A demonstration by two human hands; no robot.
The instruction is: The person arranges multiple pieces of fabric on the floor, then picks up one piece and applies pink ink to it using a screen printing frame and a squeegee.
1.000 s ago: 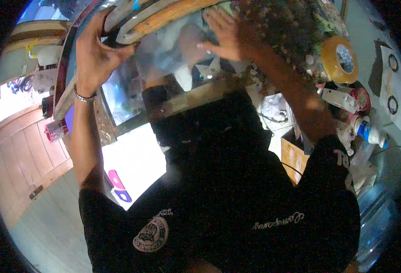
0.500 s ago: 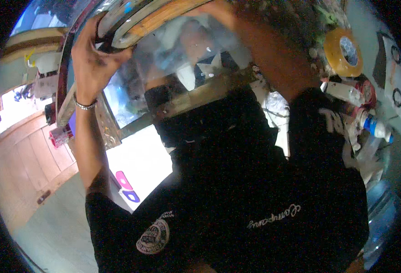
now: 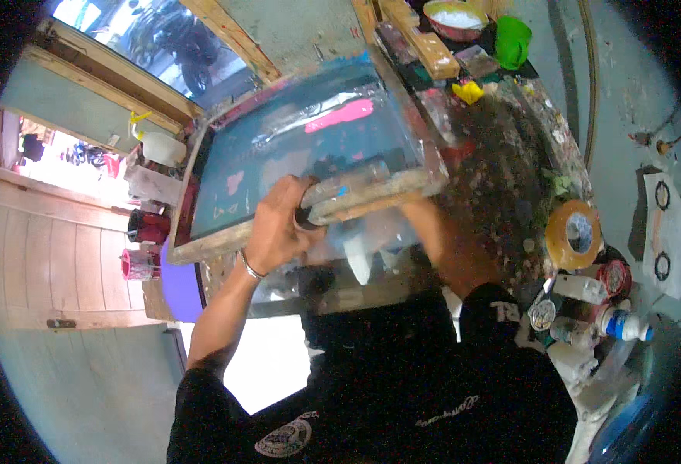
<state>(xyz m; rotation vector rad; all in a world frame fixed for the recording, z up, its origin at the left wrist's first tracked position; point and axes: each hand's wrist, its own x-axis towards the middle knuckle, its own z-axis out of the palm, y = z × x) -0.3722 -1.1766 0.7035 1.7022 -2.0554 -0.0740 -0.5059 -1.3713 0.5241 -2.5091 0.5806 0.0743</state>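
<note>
A screen printing frame (image 3: 224,251) with blue mesh lies before me, its wooden rim stained. A pink streak of ink (image 3: 340,116) crosses the mesh toward the far side. My left hand (image 3: 278,224) is closed round the middle of the near rim, thumb below. A greyish bar (image 3: 352,179) lies along that rim beside the fingers; its kind is unclear. My right hand (image 3: 421,224) reaches under the near rim to the right, smeared by motion, its fingers hidden. Below the rim is a shiny, see-through surface (image 3: 371,247) with reflections.
An ink-stained tabletop (image 3: 495,178) holds a tape roll (image 3: 572,234), a bottle with a blue label (image 3: 622,323), a green cup (image 3: 513,42) and a bowl of white stuff (image 3: 455,19). At left stand a spray bottle (image 3: 162,148) and ink jars (image 3: 141,264).
The view has tilted upward, so the whole frame now shows. My left hand keeps its hold on the near rim. My right hand stays near the rim and is blurred.
</note>
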